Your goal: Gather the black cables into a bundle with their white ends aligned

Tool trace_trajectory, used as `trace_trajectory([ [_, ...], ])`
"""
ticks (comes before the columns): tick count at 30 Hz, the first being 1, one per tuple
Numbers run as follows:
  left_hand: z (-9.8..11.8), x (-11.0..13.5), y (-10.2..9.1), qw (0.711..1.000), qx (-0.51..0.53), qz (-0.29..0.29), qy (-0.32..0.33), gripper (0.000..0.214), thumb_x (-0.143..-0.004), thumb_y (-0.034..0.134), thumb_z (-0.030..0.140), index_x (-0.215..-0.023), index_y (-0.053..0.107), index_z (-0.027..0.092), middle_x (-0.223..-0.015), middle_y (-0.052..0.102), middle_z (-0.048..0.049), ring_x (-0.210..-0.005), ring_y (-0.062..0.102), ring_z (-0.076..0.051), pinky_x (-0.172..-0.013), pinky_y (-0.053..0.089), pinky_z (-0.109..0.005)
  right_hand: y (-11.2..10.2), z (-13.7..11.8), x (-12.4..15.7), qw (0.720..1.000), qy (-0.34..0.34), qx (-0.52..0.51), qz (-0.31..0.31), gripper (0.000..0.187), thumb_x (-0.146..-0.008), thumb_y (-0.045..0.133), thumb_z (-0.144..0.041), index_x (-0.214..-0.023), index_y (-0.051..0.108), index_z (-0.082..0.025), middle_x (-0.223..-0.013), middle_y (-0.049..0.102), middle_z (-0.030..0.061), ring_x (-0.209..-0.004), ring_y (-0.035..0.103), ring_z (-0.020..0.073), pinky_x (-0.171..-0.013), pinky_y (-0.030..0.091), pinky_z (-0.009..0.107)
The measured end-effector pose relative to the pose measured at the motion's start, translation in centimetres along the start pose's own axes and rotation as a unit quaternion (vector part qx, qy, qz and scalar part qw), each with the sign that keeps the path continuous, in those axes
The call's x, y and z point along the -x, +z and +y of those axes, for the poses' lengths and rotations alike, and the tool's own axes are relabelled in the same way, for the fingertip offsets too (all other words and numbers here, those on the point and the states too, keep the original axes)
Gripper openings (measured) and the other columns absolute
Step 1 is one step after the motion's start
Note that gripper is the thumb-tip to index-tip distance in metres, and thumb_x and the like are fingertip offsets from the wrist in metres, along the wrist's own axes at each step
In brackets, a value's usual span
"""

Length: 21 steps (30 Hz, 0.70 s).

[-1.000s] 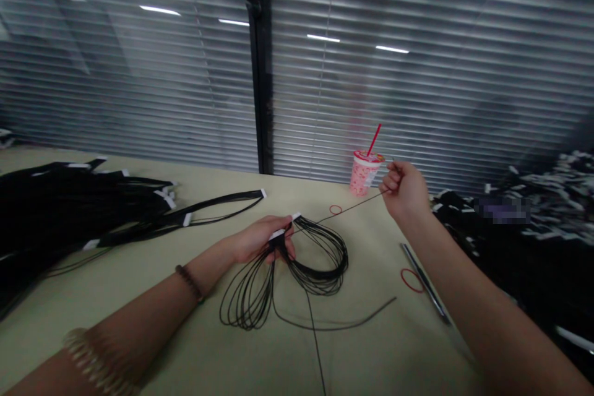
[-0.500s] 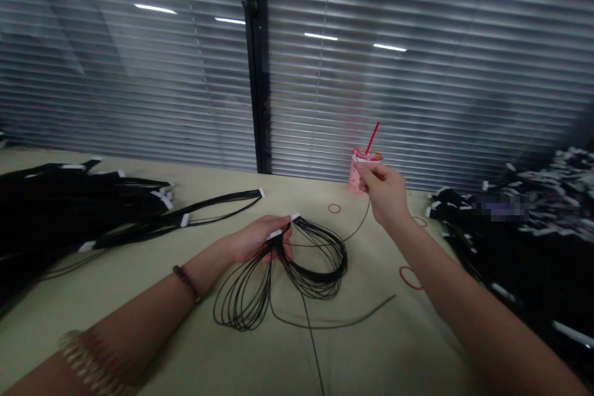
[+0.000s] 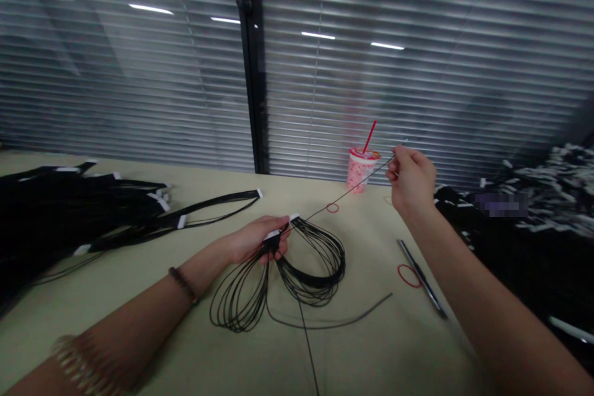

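My left hand [image 3: 260, 238] is closed around the middle of a looped bundle of thin black wires [image 3: 331, 272] with white connectors [image 3: 273, 235] at its ends. Loops fan out on both sides of the fingers, and two loose wire ends trail over the table below. Up and to the right, my right hand [image 3: 413, 176] pinches a single black wire [image 3: 357, 184], which runs taut and slanting back to the bundle. A short tip of that wire sticks out beyond the fingertips.
A pink cup [image 3: 361, 170] with a red straw stands by the window blinds. Red rubber bands [image 3: 409, 275] and a dark pen-like tool [image 3: 422, 278] lie on the table [image 3: 371, 346]. Piles of black wire bundles with white ends lie left [image 3: 55, 216] and right [image 3: 510, 278].
My right hand has moved right and slightly up, drawing the slack wire straight. The cup and the pen-like tool have come into fuller view. My left hand keeps its hold on the bundle.
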<state>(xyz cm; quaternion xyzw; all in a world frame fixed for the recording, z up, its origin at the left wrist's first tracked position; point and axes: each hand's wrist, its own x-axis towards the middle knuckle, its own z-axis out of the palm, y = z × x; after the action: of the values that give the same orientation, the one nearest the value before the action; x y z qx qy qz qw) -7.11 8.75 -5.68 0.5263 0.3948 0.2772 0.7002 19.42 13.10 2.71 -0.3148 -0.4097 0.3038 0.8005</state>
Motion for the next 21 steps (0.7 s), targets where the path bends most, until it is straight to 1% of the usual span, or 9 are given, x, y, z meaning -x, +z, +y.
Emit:
trace_trajectory([
  [3,-0.1,0.0,0.0,1.0,-0.011,0.004,0.009,0.032,-0.078,0.043,0.046,-0.068,0.045,0.016,-0.051,0.057,-0.0022,-0.037,0.049,-0.01,-0.027,0.028,-0.016,0.1,0.0,0.1,1.0,-0.001,0.0,-0.003,0.011,-0.069,0.056,-0.015,-0.061,0.049,-0.014,-0.047,0.041,-0.0062,-0.038,0.036,0.004,-0.033,0.023,0.015],
  [5,-0.1,0.0,-0.2,1.0,-0.013,0.009,0.009,0.032,-0.078,0.042,0.046,-0.068,0.045,0.016,-0.056,0.061,-0.0054,-0.035,0.047,-0.009,-0.027,0.025,-0.015,0.1,0.0,0.1,1.0,-0.003,0.005,-0.002,0.012,-0.069,0.056,-0.015,-0.06,0.049,-0.014,-0.048,0.042,-0.006,-0.038,0.036,0.0036,-0.033,0.023,0.015],
  [8,-0.2,-0.2,-0.7,1.0,0.018,0.011,0.0,0.032,-0.079,0.042,0.044,-0.066,0.043,0.016,-0.059,0.063,-0.0077,-0.033,0.044,-0.007,-0.026,0.019,-0.014,0.1,0.0,0.2,1.0,-0.007,0.019,-0.005,0.011,-0.068,0.057,-0.017,-0.06,0.05,-0.014,-0.046,0.041,-0.0064,-0.038,0.035,0.0038,-0.034,0.023,0.015],
  [11,-0.2,-0.3,-1.2,0.998,0.057,0.0,0.002,0.029,-0.079,0.042,0.041,-0.064,0.041,0.016,-0.049,0.056,-0.0028,-0.033,0.042,-0.006,-0.026,0.016,-0.013,0.0,0.1,0.2,0.999,-0.006,0.031,-0.011,0.011,-0.068,0.057,-0.019,-0.061,0.05,-0.015,-0.043,0.038,-0.0071,-0.038,0.035,0.0044,-0.034,0.024,0.015],
  [14,-0.2,-0.3,-1.3,0.997,0.065,-0.032,0.024,0.029,-0.081,0.039,0.039,-0.063,0.039,0.017,-0.041,0.046,0.0029,-0.027,0.03,-0.003,-0.027,0.016,-0.013,0.0,0.1,0.2,0.999,-0.004,0.036,-0.011,0.011,-0.068,0.057,-0.019,-0.061,0.05,-0.015,-0.043,0.038,-0.0071,-0.038,0.035,0.0045,-0.035,0.024,0.015],
  [15,-0.2,-0.3,-1.2,0.997,0.061,-0.042,0.028,0.029,-0.082,0.038,0.039,-0.063,0.039,0.017,-0.04,0.044,0.0042,-0.026,0.027,-0.002,-0.027,0.016,-0.013,0.1,0.1,0.2,0.999,-0.003,0.038,-0.01,0.011,-0.068,0.057,-0.019,-0.061,0.05,-0.015,-0.043,0.038,-0.007,-0.038,0.035,0.0045,-0.035,0.024,0.015],
  [17,-0.1,-0.1,-0.8,0.997,0.041,-0.051,0.033,0.03,-0.082,0.036,0.041,-0.064,0.04,0.017,-0.04,0.042,0.005,-0.025,0.025,-0.003,-0.026,0.014,-0.013,0.1,0.1,0.2,0.999,0.0,0.04,-0.012,0.01,-0.067,0.057,-0.019,-0.062,0.05,-0.015,-0.043,0.038,-0.007,-0.038,0.035,0.0045,-0.035,0.023,0.016],
  [19,0.1,0.1,-0.3,0.998,0.003,-0.043,0.038,0.032,-0.082,0.035,0.044,-0.066,0.042,0.017,-0.043,0.044,0.0035,-0.027,0.028,-0.003,-0.026,0.014,-0.013,0.2,0.1,0.3,0.999,0.003,0.043,-0.017,0.009,-0.066,0.058,-0.019,-0.062,0.051,-0.015,-0.043,0.038,-0.0072,-0.037,0.034,0.0045,-0.035,0.023,0.016],
  [21,0.3,0.4,0.1,0.998,-0.037,-0.03,0.038,0.035,-0.081,0.034,0.047,-0.068,0.043,0.016,-0.046,0.049,0.0013,-0.029,0.033,-0.004,-0.027,0.018,-0.014,0.2,0.2,0.5,0.999,0.002,0.048,-0.024,0.009,-0.066,0.058,-0.02,-0.062,0.051,-0.015,-0.042,0.038,-0.0072,-0.037,0.034,0.0045,-0.035,0.023,0.016],
])
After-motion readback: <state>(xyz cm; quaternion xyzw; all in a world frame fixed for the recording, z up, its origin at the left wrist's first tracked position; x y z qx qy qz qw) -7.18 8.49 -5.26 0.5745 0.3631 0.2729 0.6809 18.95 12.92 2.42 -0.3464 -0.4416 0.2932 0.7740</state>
